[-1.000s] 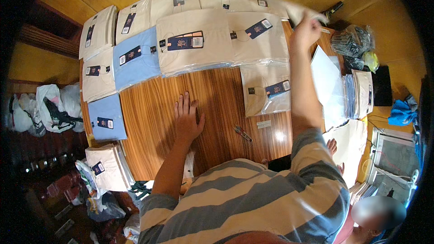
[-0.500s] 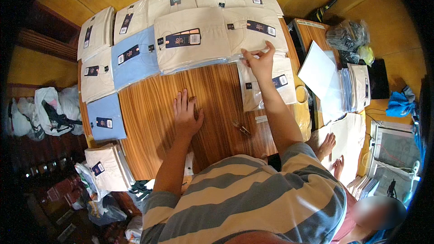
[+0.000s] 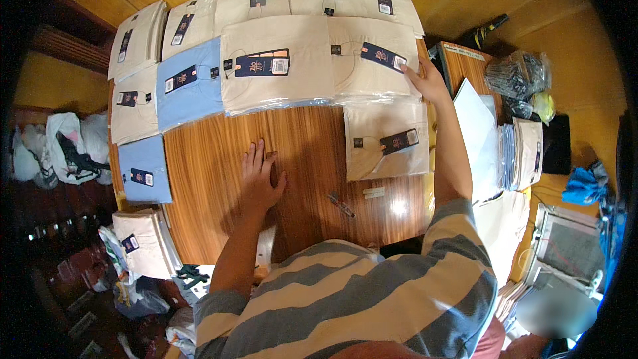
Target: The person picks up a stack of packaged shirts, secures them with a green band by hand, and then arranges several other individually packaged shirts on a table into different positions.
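Note:
My right hand [image 3: 430,83] is at the right edge of a cream folded garment in a clear bag [image 3: 359,80]. Its thumb touches the end of the dark hang tag [image 3: 384,56], and the thumb and forefinger are apart. My left hand [image 3: 260,183] lies flat on the striped wooden table [image 3: 206,159], fingers outstretched, holding nothing. Left of the right-hand garment sits another cream bagged garment [image 3: 286,86] with a dark tag. Nearer me lies a smaller cream bagged garment [image 3: 385,123] with its tag slanted. A small metal tool [image 3: 341,205], possibly thread snips, rests on the table.
Bagged cream garments [image 3: 252,6] line the far edge; blue ones [image 3: 189,106] lie at left. A cream stack [image 3: 147,246] stands at the near left corner. At right are a pale sheet [image 3: 473,139], more folded garments [image 3: 528,153] and a co-worker with a blurred head.
My right hand has shifted right, from the garment's near edge to its right edge, and its curled fingers have spread. My left hand stays on the table. The co-worker's hands have left the view.

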`<state>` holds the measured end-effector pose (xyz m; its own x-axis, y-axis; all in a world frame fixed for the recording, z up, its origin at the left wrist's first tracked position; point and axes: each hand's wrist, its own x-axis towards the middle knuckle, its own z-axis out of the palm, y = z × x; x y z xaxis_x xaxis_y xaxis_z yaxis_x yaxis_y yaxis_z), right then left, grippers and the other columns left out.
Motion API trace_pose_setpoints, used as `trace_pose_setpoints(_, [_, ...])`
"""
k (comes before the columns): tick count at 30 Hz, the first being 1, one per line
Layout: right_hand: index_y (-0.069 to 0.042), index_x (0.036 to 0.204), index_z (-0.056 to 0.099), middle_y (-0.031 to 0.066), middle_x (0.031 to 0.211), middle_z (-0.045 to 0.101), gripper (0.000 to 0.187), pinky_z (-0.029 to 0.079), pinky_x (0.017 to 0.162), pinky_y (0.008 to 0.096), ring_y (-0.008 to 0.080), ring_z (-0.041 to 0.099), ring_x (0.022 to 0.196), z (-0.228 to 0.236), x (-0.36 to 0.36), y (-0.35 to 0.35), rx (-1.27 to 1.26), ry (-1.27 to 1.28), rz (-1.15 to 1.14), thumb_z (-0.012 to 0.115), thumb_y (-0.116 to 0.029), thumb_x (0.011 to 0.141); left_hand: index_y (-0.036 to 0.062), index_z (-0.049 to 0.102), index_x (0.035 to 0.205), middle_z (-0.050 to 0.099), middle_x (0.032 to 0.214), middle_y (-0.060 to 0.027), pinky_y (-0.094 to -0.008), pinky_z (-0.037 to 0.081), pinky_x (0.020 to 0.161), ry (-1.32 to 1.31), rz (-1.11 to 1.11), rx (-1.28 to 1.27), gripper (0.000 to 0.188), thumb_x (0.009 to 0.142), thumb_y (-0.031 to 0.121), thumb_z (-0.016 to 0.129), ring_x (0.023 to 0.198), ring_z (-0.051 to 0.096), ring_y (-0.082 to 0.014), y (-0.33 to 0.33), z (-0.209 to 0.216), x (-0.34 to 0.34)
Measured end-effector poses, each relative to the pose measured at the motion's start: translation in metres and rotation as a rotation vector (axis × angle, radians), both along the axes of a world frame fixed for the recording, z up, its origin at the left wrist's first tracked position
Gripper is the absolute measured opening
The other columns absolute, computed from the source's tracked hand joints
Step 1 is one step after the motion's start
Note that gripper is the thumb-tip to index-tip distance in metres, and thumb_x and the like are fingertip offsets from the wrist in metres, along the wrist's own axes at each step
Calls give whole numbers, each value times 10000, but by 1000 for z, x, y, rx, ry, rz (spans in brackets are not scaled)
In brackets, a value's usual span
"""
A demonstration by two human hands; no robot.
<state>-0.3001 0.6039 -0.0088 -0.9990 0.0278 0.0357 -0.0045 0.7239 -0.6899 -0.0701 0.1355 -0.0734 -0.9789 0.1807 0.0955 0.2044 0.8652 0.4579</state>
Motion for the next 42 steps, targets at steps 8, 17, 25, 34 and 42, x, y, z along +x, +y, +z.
trace_pose_setpoints(8, [61,1115,736,210,970,752,728,540,881,369,269,718,939,-46,-122,117,-46,13,-364,710,-631,889,79,616,1328,295,1676,-173,-604,240,1223,-14,-12,40,483,892,251,733,1536,268,-424,2,2,-7])
trace_pose_setpoints(17, [116,1019,723,284,1039,739,813,543,896,498,407,712,1029,-112,-232,127,498,-89,-264,740,-669,808,85,609,1319,308,1662,-185,-566,260,1236,-83,2,-13,506,870,265,758,1527,284,-423,-8,10,-4])
trace_pose_setpoints(25, [84,1139,680,224,996,746,484,605,700,441,311,715,805,-37,-205,173,-389,461,-654,881,-212,814,88,612,1294,321,1646,-202,-554,261,1239,46,-21,115,469,881,264,747,1522,293,-422,-12,-10,8])
trace_pose_setpoints(34, [-8,1156,744,177,1115,749,378,569,825,454,362,718,991,152,-16,65,649,788,-375,643,-335,996,74,606,1290,356,1622,-217,-547,228,1253,172,-26,192,501,879,336,720,1526,280,-413,-16,-33,12])
trace_pose_setpoints(42, [-8,1146,746,174,1078,750,261,590,793,416,324,734,950,181,135,-6,945,843,-283,652,-206,1004,43,611,1274,413,1570,-234,-571,252,1236,247,-2,292,557,826,330,774,1506,312,-415,-16,-40,10])
